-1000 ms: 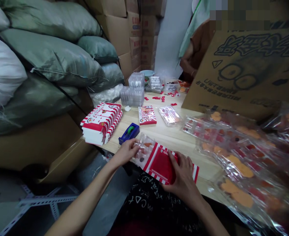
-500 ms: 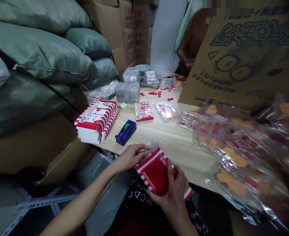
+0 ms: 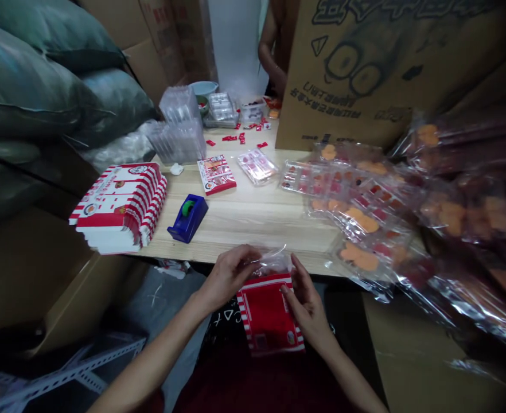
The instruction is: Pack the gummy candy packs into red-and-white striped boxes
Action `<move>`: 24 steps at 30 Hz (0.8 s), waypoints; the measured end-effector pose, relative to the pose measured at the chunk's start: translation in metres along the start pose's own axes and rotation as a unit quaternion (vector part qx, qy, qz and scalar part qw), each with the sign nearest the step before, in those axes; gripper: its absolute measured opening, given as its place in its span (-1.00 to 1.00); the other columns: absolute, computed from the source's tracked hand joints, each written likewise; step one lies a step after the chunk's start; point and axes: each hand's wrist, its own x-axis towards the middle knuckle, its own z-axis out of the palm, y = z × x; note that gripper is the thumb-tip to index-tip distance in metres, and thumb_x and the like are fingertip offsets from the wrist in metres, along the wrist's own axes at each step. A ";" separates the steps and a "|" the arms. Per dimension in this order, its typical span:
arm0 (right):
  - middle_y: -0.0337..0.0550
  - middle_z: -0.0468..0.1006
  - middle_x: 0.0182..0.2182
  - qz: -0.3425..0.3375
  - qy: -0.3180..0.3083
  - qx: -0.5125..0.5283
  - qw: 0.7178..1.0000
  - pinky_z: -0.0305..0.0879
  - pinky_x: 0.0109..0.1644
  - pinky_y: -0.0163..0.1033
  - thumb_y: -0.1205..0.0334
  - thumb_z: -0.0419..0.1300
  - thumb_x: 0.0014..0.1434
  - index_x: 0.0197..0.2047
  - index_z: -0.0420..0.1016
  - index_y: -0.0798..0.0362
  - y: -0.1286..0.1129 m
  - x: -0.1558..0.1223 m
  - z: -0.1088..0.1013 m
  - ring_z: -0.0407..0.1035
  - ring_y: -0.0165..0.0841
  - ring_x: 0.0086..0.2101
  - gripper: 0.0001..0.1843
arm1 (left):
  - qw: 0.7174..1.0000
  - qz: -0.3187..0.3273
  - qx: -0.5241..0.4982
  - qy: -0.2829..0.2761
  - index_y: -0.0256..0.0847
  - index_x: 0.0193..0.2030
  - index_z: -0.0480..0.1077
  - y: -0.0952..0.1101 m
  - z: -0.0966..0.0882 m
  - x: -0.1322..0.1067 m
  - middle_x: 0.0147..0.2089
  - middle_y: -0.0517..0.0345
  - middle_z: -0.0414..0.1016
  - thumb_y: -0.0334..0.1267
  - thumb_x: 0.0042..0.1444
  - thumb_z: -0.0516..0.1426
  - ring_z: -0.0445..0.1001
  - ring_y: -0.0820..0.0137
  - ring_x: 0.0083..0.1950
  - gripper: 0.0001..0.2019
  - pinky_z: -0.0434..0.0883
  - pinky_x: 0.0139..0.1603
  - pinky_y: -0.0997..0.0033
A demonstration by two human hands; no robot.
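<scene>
Over my lap, just off the table's front edge, is a flat red box point(image 3: 268, 315) with red-and-white striped borders. A clear plastic packet point(image 3: 274, 264) sticks out of its upper end. My left hand point(image 3: 236, 269) pinches the packet at the box's top left corner. My right hand point(image 3: 307, 304) grips the box at its upper right side, thumb on the front face and fingers behind. How much of the packet lies inside the box is hidden. A blue tape dispenser point(image 3: 188, 218) with green tape stands on the table beyond my left hand.
Striped flat boxes point(image 3: 119, 195) are stacked at the left. One filled box point(image 3: 217, 174) and a clear packet point(image 3: 257, 166) lie mid-table. Clear trays point(image 3: 178, 126) stand behind. Bagged orange pieces point(image 3: 360, 221) heap up at the right, before a large carton point(image 3: 343, 80). A person's arm point(image 3: 272, 51) shows behind it.
The red box has turned more upright, and my right hand has shifted from across its face to its upper right side. My left hand stays at the packet. The view has swung to the right.
</scene>
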 end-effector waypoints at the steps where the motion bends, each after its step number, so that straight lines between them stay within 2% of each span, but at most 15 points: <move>1: -0.09 0.02 0.53 -0.003 0.010 -0.003 1.000 0.06 0.47 0.25 -0.03 0.04 0.45 0.55 -0.15 -0.25 0.001 -0.004 0.001 0.03 -0.11 0.45 -0.28 | 1.000 0.013 0.003 -0.008 -0.18 -0.04 0.52 0.001 0.001 0.003 -0.13 0.07 0.62 -0.26 0.35 0.16 0.56 0.33 -0.12 -0.86 0.42 -0.04 0.37; 3: -0.07 0.03 0.52 0.006 0.002 0.007 1.000 0.09 0.46 0.24 0.01 0.04 0.45 0.56 -0.19 -0.26 0.005 -0.013 0.001 0.06 -0.11 0.44 -0.27 | 0.999 0.027 0.010 -0.042 -0.17 -0.08 0.56 0.001 0.004 0.006 -0.14 0.08 0.64 -0.28 0.35 0.16 0.57 0.32 -0.12 -0.87 0.42 -0.03 0.36; 6: 0.00 0.19 0.44 0.030 -0.017 0.026 0.999 0.35 0.32 0.18 0.02 0.06 0.45 0.56 -0.22 -0.29 0.009 -0.024 -0.003 0.34 -0.13 0.28 -0.25 | 0.996 0.007 0.020 -0.089 -0.15 -0.12 0.60 -0.005 0.010 0.005 -0.19 0.08 0.66 -0.30 0.34 0.18 0.59 0.31 -0.17 -0.86 0.42 -0.09 0.35; 8: -0.01 0.25 0.39 0.023 -0.024 0.005 0.999 0.45 0.24 0.09 0.04 0.10 0.44 0.52 -0.01 -0.30 0.007 -0.023 -0.010 0.41 -0.16 0.21 -0.33 | 0.995 -0.007 0.020 -0.100 -0.15 -0.13 0.61 -0.009 0.014 0.002 -0.20 0.08 0.67 -0.32 0.33 0.18 0.59 0.30 -0.18 -0.86 0.41 -0.11 0.35; 10: -0.05 0.32 0.32 -0.007 -0.036 -0.029 0.999 0.45 0.22 0.02 0.07 0.13 0.43 0.40 0.27 -0.27 0.000 -0.014 -0.019 0.37 -0.16 0.22 -0.49 | 0.994 -0.012 0.014 -0.111 -0.15 -0.13 0.62 -0.012 0.016 -0.001 -0.19 0.08 0.68 -0.33 0.31 0.19 0.60 0.29 -0.17 -0.86 0.42 -0.10 0.34; 12: -0.05 0.43 0.20 -0.039 -0.057 -0.053 0.996 0.43 0.21 -0.01 0.11 0.14 0.43 0.29 0.44 -0.22 -0.010 -0.001 -0.027 0.37 -0.17 0.20 -0.61 | 0.992 -0.014 0.010 -0.123 -0.14 -0.12 0.62 -0.014 0.017 -0.004 -0.17 0.07 0.69 -0.33 0.30 0.20 0.60 0.27 -0.14 -0.86 0.42 -0.09 0.33; 16: -0.11 0.56 -0.08 -0.041 -0.149 -0.082 0.985 0.42 0.11 -0.07 0.15 0.13 0.45 0.08 0.61 -0.13 -0.024 0.017 -0.037 0.48 -0.22 0.00 -0.74 | 0.986 -0.016 0.003 -0.169 -0.17 -0.15 0.63 -0.020 0.023 -0.003 -0.22 0.07 0.68 -0.32 0.31 0.19 0.58 0.29 -0.18 -0.85 0.41 -0.13 0.36; 18: -0.12 0.56 -0.12 -0.037 -0.183 -0.096 0.978 0.43 0.04 -0.11 0.14 0.12 0.46 0.05 0.63 -0.11 -0.027 0.021 -0.040 0.49 -0.23 -0.07 -0.74 | 0.981 -0.010 0.004 -0.195 -0.20 -0.20 0.62 -0.022 0.026 0.001 -0.28 0.09 0.66 -0.35 0.30 0.19 0.56 0.34 -0.24 -0.86 0.40 -0.17 0.40; 20: -0.11 0.57 -0.11 -0.041 -0.203 -0.115 0.972 0.43 0.06 -0.10 0.13 0.11 0.47 0.04 0.63 -0.10 -0.028 0.023 -0.044 0.49 -0.23 -0.06 -0.73 | 0.977 0.000 0.015 -0.214 -0.22 -0.23 0.61 -0.020 0.025 0.005 -0.29 0.12 0.66 -0.39 0.29 0.19 0.56 0.35 -0.25 -0.86 0.40 -0.17 0.40; 22: -0.09 0.58 -0.07 -0.050 -0.213 -0.135 0.966 0.40 0.14 -0.05 0.11 0.11 0.46 0.05 0.62 -0.10 -0.026 0.026 -0.049 0.48 -0.20 0.01 -0.73 | 0.977 0.021 0.030 -0.208 -0.19 -0.12 0.61 -0.013 0.018 0.005 -0.18 0.10 0.67 -0.40 0.28 0.21 0.58 0.32 -0.15 -0.87 0.43 -0.08 0.35; 24: -0.07 0.60 -0.03 -0.050 -0.206 -0.152 0.965 0.36 0.20 0.02 0.08 0.13 0.45 0.04 0.62 -0.10 -0.023 0.027 -0.055 0.45 -0.16 0.07 -0.74 | 0.987 0.047 0.044 -0.148 -0.11 0.10 0.54 -0.004 0.006 -0.001 0.06 0.04 0.63 -0.36 0.30 0.22 0.55 0.25 0.06 -0.74 0.42 0.10 0.24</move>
